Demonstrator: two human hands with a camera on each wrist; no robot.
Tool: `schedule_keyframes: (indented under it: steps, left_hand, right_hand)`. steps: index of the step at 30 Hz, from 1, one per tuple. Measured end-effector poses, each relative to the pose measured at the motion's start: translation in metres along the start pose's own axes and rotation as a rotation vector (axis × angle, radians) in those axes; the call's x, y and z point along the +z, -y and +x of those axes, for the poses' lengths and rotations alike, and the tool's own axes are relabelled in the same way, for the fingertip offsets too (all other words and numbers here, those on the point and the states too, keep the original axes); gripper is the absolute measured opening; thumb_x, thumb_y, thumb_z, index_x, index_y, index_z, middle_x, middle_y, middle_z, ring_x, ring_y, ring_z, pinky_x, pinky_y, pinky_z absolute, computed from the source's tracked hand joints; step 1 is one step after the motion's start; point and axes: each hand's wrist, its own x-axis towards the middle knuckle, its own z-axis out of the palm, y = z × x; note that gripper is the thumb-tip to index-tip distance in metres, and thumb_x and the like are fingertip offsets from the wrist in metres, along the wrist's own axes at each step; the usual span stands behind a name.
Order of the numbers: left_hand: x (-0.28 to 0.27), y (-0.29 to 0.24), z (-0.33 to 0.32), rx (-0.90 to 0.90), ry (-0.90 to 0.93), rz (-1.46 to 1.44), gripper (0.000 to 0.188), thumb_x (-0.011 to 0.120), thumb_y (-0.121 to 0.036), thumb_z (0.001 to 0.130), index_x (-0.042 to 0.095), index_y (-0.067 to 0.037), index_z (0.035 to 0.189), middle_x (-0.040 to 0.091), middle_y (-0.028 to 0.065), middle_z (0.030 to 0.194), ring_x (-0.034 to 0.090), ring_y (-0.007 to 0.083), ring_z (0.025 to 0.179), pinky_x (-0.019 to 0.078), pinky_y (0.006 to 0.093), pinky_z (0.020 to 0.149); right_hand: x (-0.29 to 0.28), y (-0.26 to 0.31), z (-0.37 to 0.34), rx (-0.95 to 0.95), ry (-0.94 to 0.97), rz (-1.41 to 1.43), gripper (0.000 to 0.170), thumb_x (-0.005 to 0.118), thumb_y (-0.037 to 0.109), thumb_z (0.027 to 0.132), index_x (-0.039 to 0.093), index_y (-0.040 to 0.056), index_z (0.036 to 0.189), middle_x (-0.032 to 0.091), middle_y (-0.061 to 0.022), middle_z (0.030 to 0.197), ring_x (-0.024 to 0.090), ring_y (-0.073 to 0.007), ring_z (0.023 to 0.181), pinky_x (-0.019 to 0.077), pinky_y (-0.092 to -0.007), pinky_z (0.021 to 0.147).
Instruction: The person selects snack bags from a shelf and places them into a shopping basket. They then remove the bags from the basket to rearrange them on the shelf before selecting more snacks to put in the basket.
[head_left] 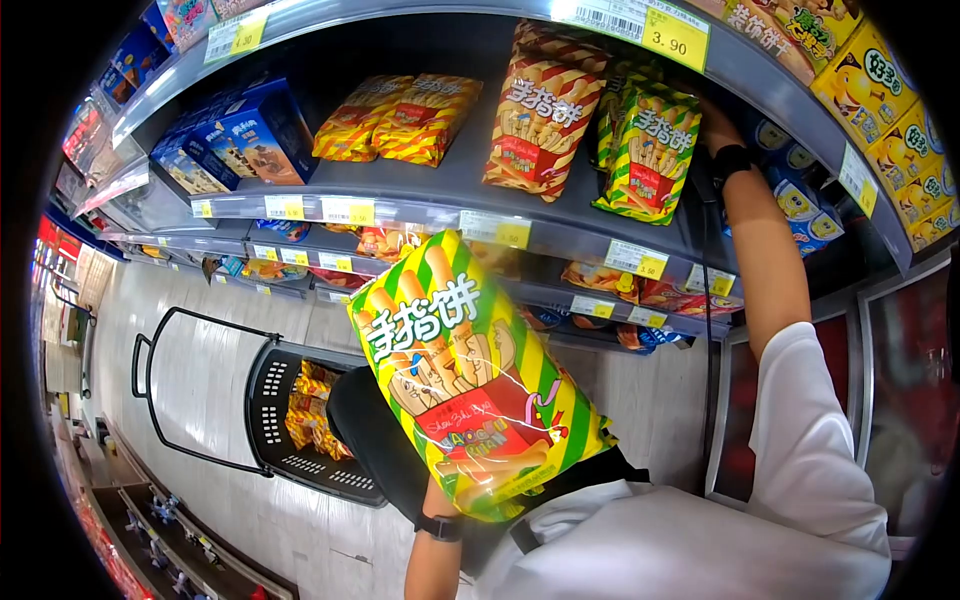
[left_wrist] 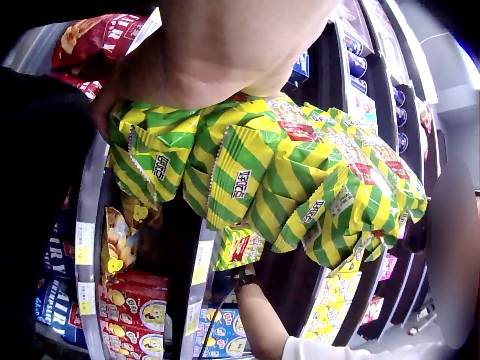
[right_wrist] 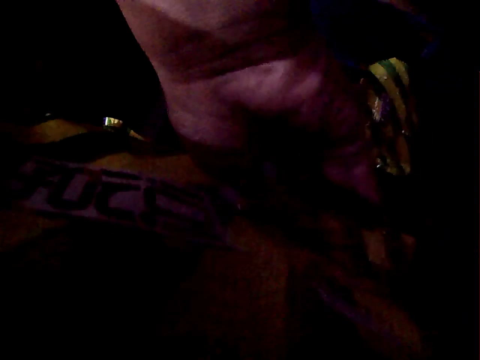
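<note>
Several green-and-yellow striped bags of finger biscuits (head_left: 470,390) are stacked in front of the body. My left hand (left_wrist: 202,60) grips the stack from one end; in the head view the front bag mostly hides it. My right hand (head_left: 715,130) reaches deep into the shelf, behind a green-and-yellow biscuit bag (head_left: 650,150) standing near the shelf's front. In the dark right wrist view, the right hand (right_wrist: 255,97) is down against a bag with printed letters (right_wrist: 112,199); I cannot tell whether its fingers close on it.
Red-and-yellow striped biscuit bags (head_left: 545,110) stand to the left on the shelf (head_left: 420,190), beyond them blue boxes (head_left: 265,130). A black basket (head_left: 265,400) with orange-yellow packets sits on the floor, its handle (head_left: 150,400) swung out. Yellow boxes (head_left: 885,100) line the upper right.
</note>
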Motion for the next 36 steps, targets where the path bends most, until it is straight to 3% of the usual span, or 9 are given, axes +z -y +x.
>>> schedule_keyframes:
  steps: [4,9,14,18,24,26,31,34,36]
  left_hand:
    - [0.0,0.0,-0.019,-0.006,0.01,0.039,0.049,0.06,-0.029,0.096,0.045,-0.007,0.137,0.055,0.0112,0.133,0.058,0.0238,0.116,0.0512,0.0395,0.095]
    - [0.002,-0.002,-0.034,0.006,0.025,0.036,0.049,0.059,-0.03,0.096,0.045,-0.007,0.137,0.055,0.0113,0.133,0.058,0.0241,0.116,0.0513,0.0399,0.095]
    - [0.024,-0.003,0.003,0.009,0.054,-0.208,0.049,0.059,-0.031,0.097,0.046,-0.007,0.137,0.055,0.0114,0.133,0.058,0.0244,0.116,0.0514,0.0402,0.095]
    - [0.045,-0.016,0.027,0.071,0.044,-0.413,0.049,0.059,-0.032,0.097,0.046,-0.006,0.136,0.055,0.0114,0.133,0.058,0.0246,0.116,0.0515,0.0405,0.095]
    - [0.041,-0.055,0.021,0.096,-0.082,-0.479,0.05,0.051,-0.04,0.1,0.047,-0.007,0.137,0.056,0.0124,0.134,0.059,0.0267,0.117,0.0518,0.0437,0.096]
    - [0.04,-0.065,0.021,0.145,-0.068,-0.484,0.048,0.05,-0.038,0.1,0.047,-0.006,0.136,0.057,0.0128,0.133,0.059,0.0269,0.116,0.0518,0.0438,0.096]
    - [0.011,-0.094,0.024,0.371,0.075,-0.451,0.042,0.047,-0.032,0.101,0.049,-0.006,0.134,0.059,0.0139,0.13,0.061,0.0274,0.114,0.0518,0.0438,0.096]
    - [0.03,-0.16,-0.013,0.12,-0.479,-0.479,0.044,0.046,-0.035,0.101,0.049,-0.007,0.135,0.059,0.0135,0.13,0.06,0.029,0.116,0.0494,0.0464,0.099]
    - [-0.057,-0.127,0.001,0.259,-0.199,-0.499,0.049,0.045,-0.04,0.101,0.049,-0.008,0.137,0.059,0.0131,0.132,0.059,0.0302,0.118,0.0467,0.0484,0.102]
  right_hand:
    - [-0.004,0.009,-0.007,0.063,0.031,0.07,0.051,0.048,0.031,0.099,0.044,0.003,0.142,0.041,-0.0208,0.149,0.04,-0.0294,0.136,0.03,-0.0363,0.113]
    - [0.003,-0.022,0.003,0.028,-0.153,-0.195,0.046,0.045,0.03,0.101,0.046,0.0051,0.14,0.047,-0.0181,0.144,0.044,-0.0298,0.131,0.0343,-0.0363,0.11]
    - [0.011,-0.051,-0.006,0.176,-0.055,-0.437,0.042,0.043,0.029,0.102,0.048,0.0072,0.138,0.052,-0.0154,0.14,0.049,-0.0302,0.127,0.0387,-0.0362,0.107]
    - [-0.006,-0.016,-0.042,-0.014,0.018,-0.217,0.034,0.041,0.018,0.101,0.057,0.0039,0.128,0.058,-0.0191,0.133,0.054,-0.0303,0.123,0.0403,-0.037,0.103]
    - [0.007,-0.133,0.021,-0.138,0.031,0.007,0.037,0.051,0.021,0.098,0.055,0.0037,0.131,0.059,-0.0164,0.132,0.054,-0.0253,0.122,0.0393,-0.0321,0.102]
    - [0.002,-0.137,0.022,0.032,0.036,0.068,0.034,0.046,0.016,0.101,0.055,0.0016,0.13,0.06,-0.0106,0.129,0.054,-0.0187,0.118,0.0392,-0.0293,0.101]
    - [-0.003,-0.203,0.047,-0.032,0.163,0.268,0.036,0.04,0.018,0.103,0.053,0.0015,0.133,0.058,-0.0094,0.133,0.052,-0.0188,0.121,0.0376,-0.0288,0.103]
    - [-0.002,-0.212,0.053,-0.064,0.235,0.372,0.038,0.036,0.019,0.105,0.052,0.0015,0.134,0.056,-0.0087,0.135,0.051,-0.0188,0.122,0.0368,-0.0285,0.104]
    - [-0.015,-0.209,0.046,0.137,0.208,0.497,0.035,0.037,0.015,0.105,0.05,0.0024,0.135,0.058,-0.0065,0.131,0.052,-0.0138,0.117,0.04,-0.0272,0.099]
